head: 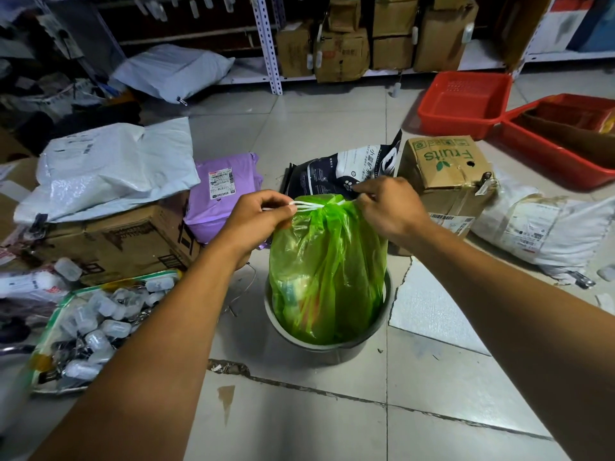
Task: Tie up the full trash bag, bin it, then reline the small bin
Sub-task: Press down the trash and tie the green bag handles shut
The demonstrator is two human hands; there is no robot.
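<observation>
A full green trash bag (pixel 327 267) stands upright in the small grey bin (pixel 327 351) at the centre of the tiled floor. Its mouth is gathered shut at the top by a white drawstring (pixel 307 204). My left hand (pixel 258 219) pinches the drawstring loops on the left side of the gathered neck. On the right side, my right hand (pixel 387 206) grips the other end of the drawstring. The string is pulled taut between both hands, just above the bag.
Cardboard boxes (pixel 109 241) and white and purple parcels (pixel 219 194) lie left of the bin. A clear tub of small clips (pixel 96 327) sits front left. A "Fruits" box (pixel 442 164) and a dark printed bag (pixel 342 171) stand behind; red baskets (pixel 466 101) and shelving stand farther back.
</observation>
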